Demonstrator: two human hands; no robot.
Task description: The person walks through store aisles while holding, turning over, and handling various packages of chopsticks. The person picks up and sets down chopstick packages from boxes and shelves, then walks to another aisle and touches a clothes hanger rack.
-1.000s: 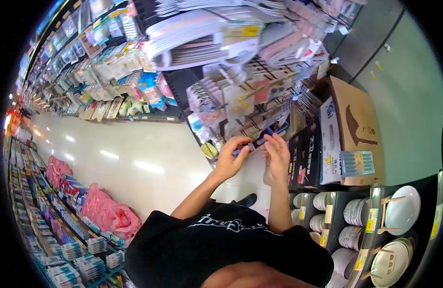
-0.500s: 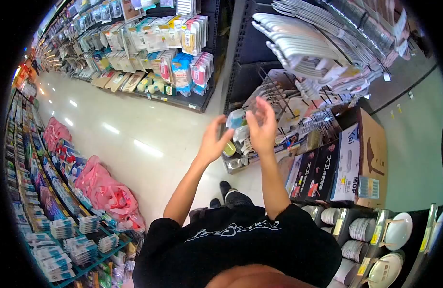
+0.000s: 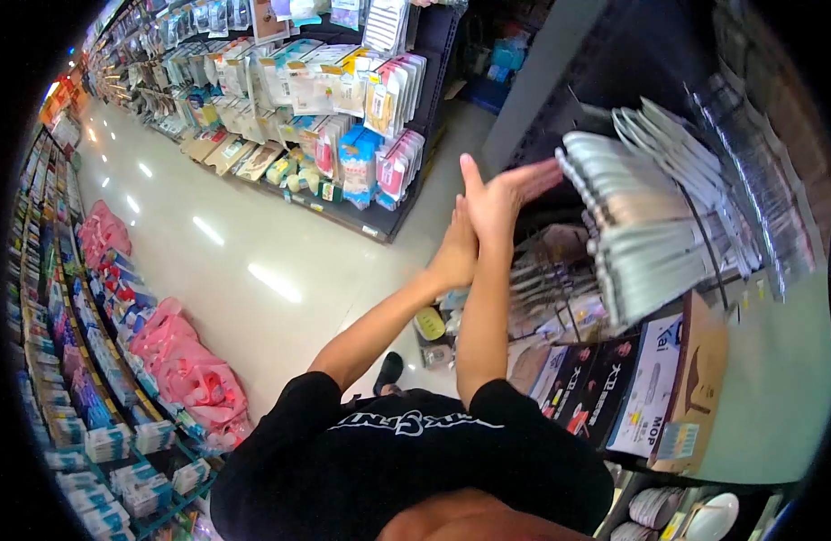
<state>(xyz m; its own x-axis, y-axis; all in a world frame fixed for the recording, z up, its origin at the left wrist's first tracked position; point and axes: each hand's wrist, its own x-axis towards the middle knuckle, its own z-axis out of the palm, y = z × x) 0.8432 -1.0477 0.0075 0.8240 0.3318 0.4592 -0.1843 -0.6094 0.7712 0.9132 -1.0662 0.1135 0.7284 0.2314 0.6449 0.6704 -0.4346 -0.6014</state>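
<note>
My right hand is raised with its fingers spread toward the stack of white hangers on the rack; its fingertips are beside the hangers' left edge, and contact cannot be made out. Just left of it and lower, my left hand is partly hidden behind my right wrist, its fingers pointing up. Nothing shows in either hand. Below the hangers, packaged goods hang on metal hooks.
Packaged goods hang on a shelf unit with a dark base ahead. Pink bags lie along the left shelves. Mop boxes stand at the right, above plates on a rack. Shiny floor runs between.
My hands have moved up and closer together, the right one now by the hangers. The view has turned, and the hangers look nearer. The dark item held a second ago is no longer seen in my hands.
</note>
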